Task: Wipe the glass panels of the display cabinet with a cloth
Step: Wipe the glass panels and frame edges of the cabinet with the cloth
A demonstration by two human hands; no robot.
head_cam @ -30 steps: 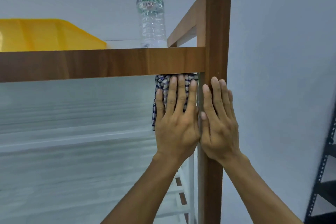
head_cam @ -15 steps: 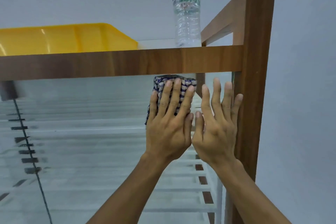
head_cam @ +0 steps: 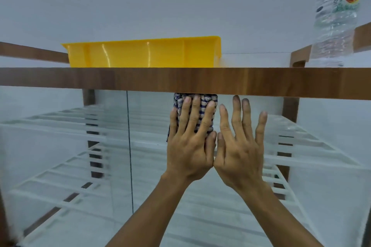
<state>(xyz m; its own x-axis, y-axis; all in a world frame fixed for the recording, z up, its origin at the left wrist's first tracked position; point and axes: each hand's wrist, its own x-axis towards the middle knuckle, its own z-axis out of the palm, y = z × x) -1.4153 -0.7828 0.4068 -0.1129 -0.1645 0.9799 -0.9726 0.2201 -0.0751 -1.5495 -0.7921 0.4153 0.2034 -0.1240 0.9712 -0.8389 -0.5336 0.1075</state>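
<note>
A blue-and-white checked cloth (head_cam: 201, 104) is pressed flat against the cabinet's front glass panel (head_cam: 152, 162), right under the wooden top rail (head_cam: 120, 79). My left hand (head_cam: 190, 142) lies over the cloth with fingers spread, holding it to the glass. My right hand (head_cam: 241, 146) rests flat on the bare glass just to its right, fingers apart, with nothing in it. A dark vertical seam (head_cam: 130, 146) between two panes runs left of the hands.
A yellow plastic tray (head_cam: 144, 53) and a clear water bottle (head_cam: 337, 16) stand on the cabinet top. White slatted shelves (head_cam: 301, 146) show behind the glass. Brown wooden posts (head_cam: 289, 110) frame the cabinet at the right and left.
Both hands and the cloth have slid left along the top of the glass, away from the right corner post. The view has shifted left with them.
</note>
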